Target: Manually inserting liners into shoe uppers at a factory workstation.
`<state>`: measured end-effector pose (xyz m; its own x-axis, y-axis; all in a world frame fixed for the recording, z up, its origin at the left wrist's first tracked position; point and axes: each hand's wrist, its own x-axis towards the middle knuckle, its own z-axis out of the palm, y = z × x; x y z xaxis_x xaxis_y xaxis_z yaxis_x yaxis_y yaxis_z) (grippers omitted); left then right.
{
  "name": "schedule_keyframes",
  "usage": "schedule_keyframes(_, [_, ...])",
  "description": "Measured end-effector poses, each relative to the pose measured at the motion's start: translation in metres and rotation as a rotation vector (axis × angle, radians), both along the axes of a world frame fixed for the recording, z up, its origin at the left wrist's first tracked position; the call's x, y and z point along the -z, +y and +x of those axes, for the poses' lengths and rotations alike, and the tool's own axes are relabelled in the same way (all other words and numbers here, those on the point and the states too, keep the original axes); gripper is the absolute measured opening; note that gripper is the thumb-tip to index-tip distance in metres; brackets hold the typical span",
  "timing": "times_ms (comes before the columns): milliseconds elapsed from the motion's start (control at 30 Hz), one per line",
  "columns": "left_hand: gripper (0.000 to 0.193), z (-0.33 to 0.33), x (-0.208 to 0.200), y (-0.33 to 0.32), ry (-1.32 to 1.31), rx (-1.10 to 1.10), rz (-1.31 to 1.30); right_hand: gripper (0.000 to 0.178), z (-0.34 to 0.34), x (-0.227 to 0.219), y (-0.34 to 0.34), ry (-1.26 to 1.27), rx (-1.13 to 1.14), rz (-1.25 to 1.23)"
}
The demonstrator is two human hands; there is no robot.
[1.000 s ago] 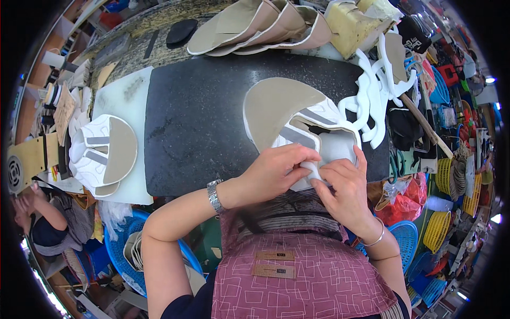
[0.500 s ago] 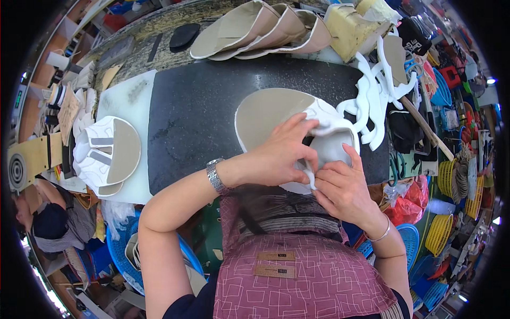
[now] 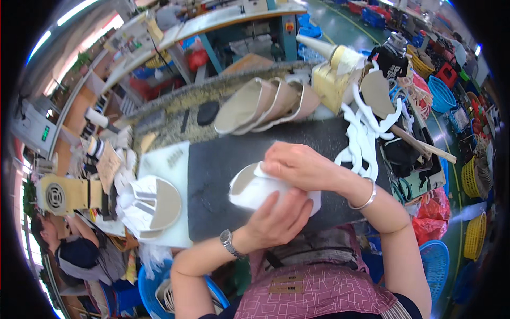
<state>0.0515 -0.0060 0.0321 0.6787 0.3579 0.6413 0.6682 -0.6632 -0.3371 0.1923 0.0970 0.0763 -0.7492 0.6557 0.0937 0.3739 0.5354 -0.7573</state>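
Note:
A curved white-and-beige piece (image 3: pixel 247 198), shaped like a shoe upper, is between my two hands above the black mat (image 3: pixel 212 170). My right hand (image 3: pixel 300 165), with a bangle at its wrist, is closed in a pinch at the piece's upper edge. On the near side my left hand (image 3: pixel 279 220) presses bent fingers to the white surface; it is somewhat blurred. Both hands cover part of the piece. Similar white-and-beige pieces (image 3: pixel 166 204) lie together on the white board (image 3: pixel 162 161) to the left.
Nested beige pieces (image 3: pixel 247 109) stand along the far edge beside a yellowish block (image 3: pixel 329 87). White curved strips (image 3: pixel 364 143) lie at the mat's right. Beyond them a wooden stick (image 3: pixel 419 143) juts out. A blue basket (image 3: pixel 151 287) is below left; a person (image 3: pixel 87 258) sits at far left.
The view has tilted up, showing more of the room. My right hand has moved from the near right edge over to the far side of the piece, which has turned. My left hand is now nearer me.

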Motion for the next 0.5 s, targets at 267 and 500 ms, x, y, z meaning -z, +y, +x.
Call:
schedule_keyframes(267, [0.027,-0.056,-0.013,0.035,-1.779,0.357,-0.855,0.033,0.029,0.051,-0.062,0.256,0.281,0.279])
schedule_keyframes(500, [0.044,-0.086,0.015,0.021,-1.451,0.698,-1.808,0.008,0.079,0.030,-0.006,0.784,0.658,-0.289])
